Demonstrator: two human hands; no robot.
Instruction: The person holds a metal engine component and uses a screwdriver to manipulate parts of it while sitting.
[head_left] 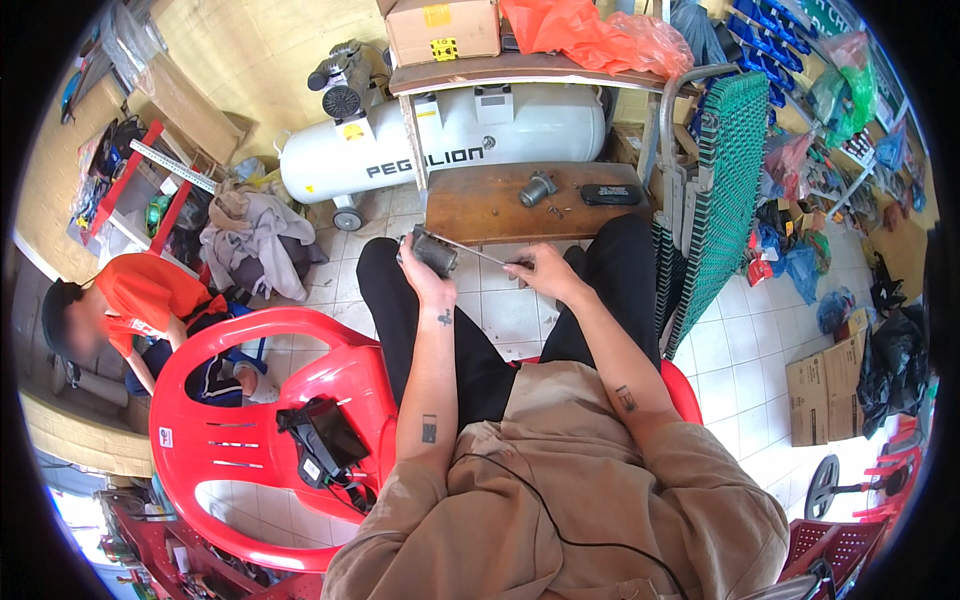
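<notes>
My left hand [428, 280] is wrapped round a dark grey cylindrical metal part [437, 253], held up between my knees. From the right, my right hand [548, 272] grips one end of a thin metal rod [482, 253]. The rod's far end reaches the top of the cylindrical part; whether it sits in it or only touches it is too small to tell. Just beyond my hands, a similar grey metal part [537, 190] lies on a low brown wooden shelf [470, 215]. Beside it are small loose pieces [556, 211] and a black oblong case [610, 194].
A white air compressor tank [350, 150] stands behind the shelf. On my left is a red plastic chair [260, 490] with a black device [325, 440] on it, and a crouching person in orange [165, 300]. A green woven folding chair [712, 200] stands close on my right.
</notes>
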